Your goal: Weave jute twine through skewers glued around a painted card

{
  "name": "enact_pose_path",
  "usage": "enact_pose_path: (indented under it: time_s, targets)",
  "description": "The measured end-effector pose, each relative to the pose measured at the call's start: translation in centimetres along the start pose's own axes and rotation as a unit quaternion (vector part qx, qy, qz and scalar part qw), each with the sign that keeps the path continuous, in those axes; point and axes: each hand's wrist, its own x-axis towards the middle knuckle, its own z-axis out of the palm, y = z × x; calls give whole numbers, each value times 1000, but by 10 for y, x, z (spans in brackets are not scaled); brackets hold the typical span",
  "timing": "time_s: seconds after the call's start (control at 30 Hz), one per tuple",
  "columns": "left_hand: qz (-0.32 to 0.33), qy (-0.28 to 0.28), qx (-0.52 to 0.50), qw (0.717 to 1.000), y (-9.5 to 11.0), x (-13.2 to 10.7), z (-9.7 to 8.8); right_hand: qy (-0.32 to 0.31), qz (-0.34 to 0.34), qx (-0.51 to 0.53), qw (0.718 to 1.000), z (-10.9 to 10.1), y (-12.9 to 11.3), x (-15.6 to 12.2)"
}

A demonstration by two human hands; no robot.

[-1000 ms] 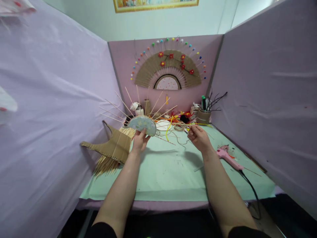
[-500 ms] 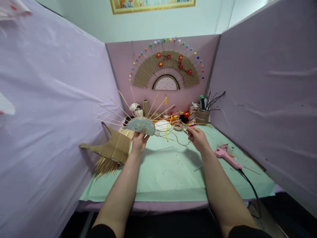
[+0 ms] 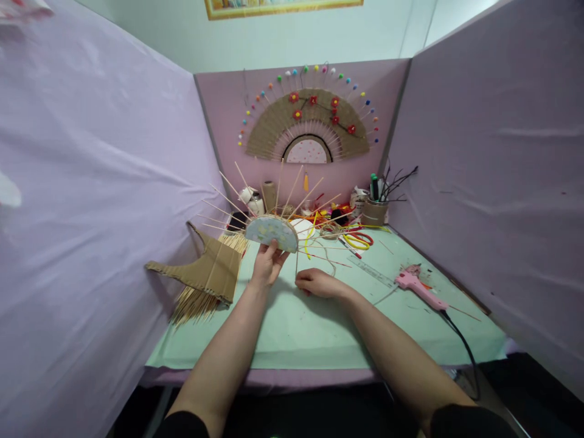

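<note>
My left hand (image 3: 268, 264) grips a half-round fan base (image 3: 269, 231) by its lower edge, the thumb across its pale blue, patterned face. Thin wooden sticks fan out from its curved rim. My right hand (image 3: 317, 283) is closed, low and to the right of the base. Its fingers pinch a thin brown twine (image 3: 296, 264) that runs down from the base's right corner. Twine also lies on the table beyond my right hand.
A cut cardboard piece (image 3: 205, 267) rests on bundled sticks (image 3: 194, 307) at left. To the right lie a clear ruler (image 3: 371, 271), scissors (image 3: 358, 240) and a pink glue gun (image 3: 422, 292) with a cord. A finished fan (image 3: 269, 128) hangs behind; jars and a twig holder (image 3: 374, 213) stand below.
My right hand has come from the far right, in toward me and below the base's right corner, bringing the twine down. The base has shifted slightly right in my left hand.
</note>
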Motion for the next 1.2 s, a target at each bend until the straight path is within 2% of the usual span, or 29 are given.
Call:
enact_pose_path:
  time_s: [0.13,0.27,0.5,0.6,0.83,0.97,1.07,1.2]
  targets:
    - [-24,-3,-23,999,-6,-7,5,31,22,-5,999,3,0,1]
    - [-19,4,-30,999,-1,-6,6,40,36,1,999,-2,4,-2]
    - [-81,-27,-47,995,6,-5,3,46,2,-16,999,-5,6,-4]
    - [-85,-21,-44,995,7,-4,1,15,-1,-7,1000,-5,3,-8]
    - [-76,-32,-43,996,9,-3,-1,-108,-55,70,990,-5,-10,-18]
    - [-54,-9,-42,998,10,-1,-2,-149,-39,130,980,-7,-14,-25]
    - [-38,3,-50,998,10,2,-5,-132,-32,153,979,-14,-15,-30]
    - [-32,12,-60,998,10,5,-8,-76,-40,181,980,-30,-11,-36]
